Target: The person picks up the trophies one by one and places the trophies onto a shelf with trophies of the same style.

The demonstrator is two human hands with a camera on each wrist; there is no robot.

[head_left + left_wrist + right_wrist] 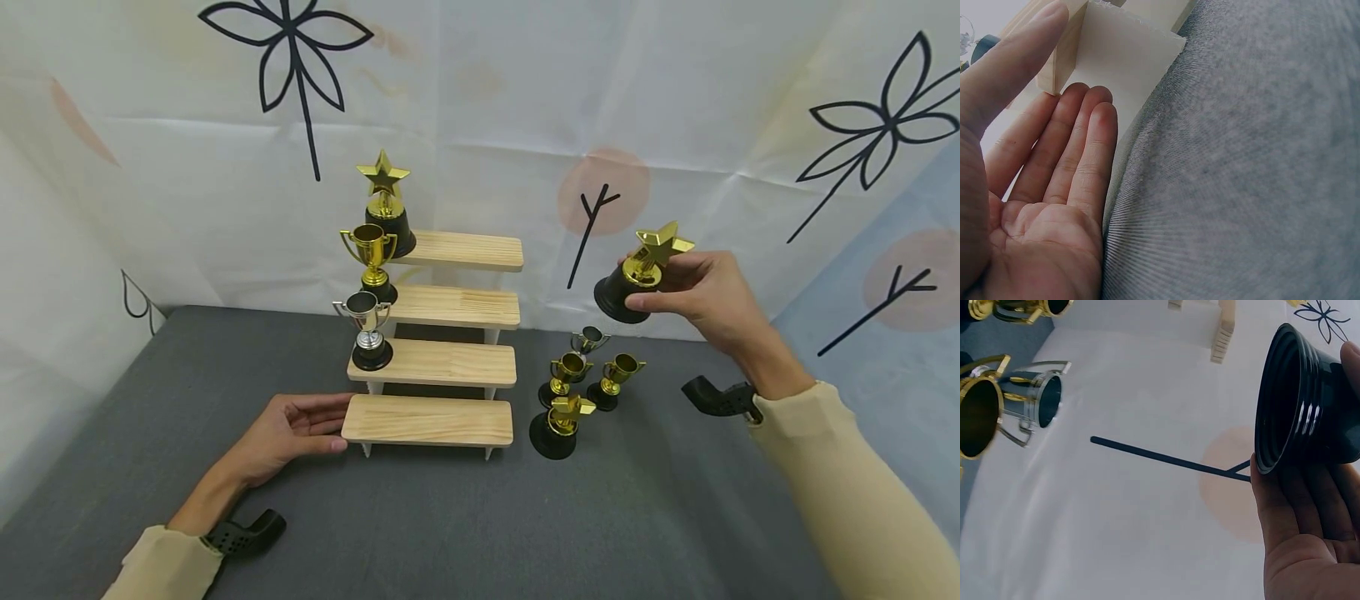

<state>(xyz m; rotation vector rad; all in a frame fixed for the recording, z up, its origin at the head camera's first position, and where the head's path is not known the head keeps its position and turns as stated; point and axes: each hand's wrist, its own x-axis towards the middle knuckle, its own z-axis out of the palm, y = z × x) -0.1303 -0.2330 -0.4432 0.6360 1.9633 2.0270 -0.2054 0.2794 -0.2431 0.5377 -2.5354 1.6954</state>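
My right hand [708, 296] grips a gold star trophy [642, 265] by its black base, raised off the table to the right of a stepped wooden display stand [442, 421]. The right wrist view shows the hollow underside of that black base [1282, 403], with fingers beneath it. At the left end of the stand's lowest step, my left hand [288, 437] has its fingers extended; its fingertips [1100, 115] are right at the board's end. Another star trophy [387, 208] tops the stand, with a gold cup [372, 254] and a silver cup [367, 321] on the steps below.
On the grey table [420, 517], right of the stand, are a silver cup [590, 337], two gold cups, one in front [566, 369] and one to the right [618, 372], and a star trophy [557, 433]. A patterned cloth [495, 100] hangs behind.
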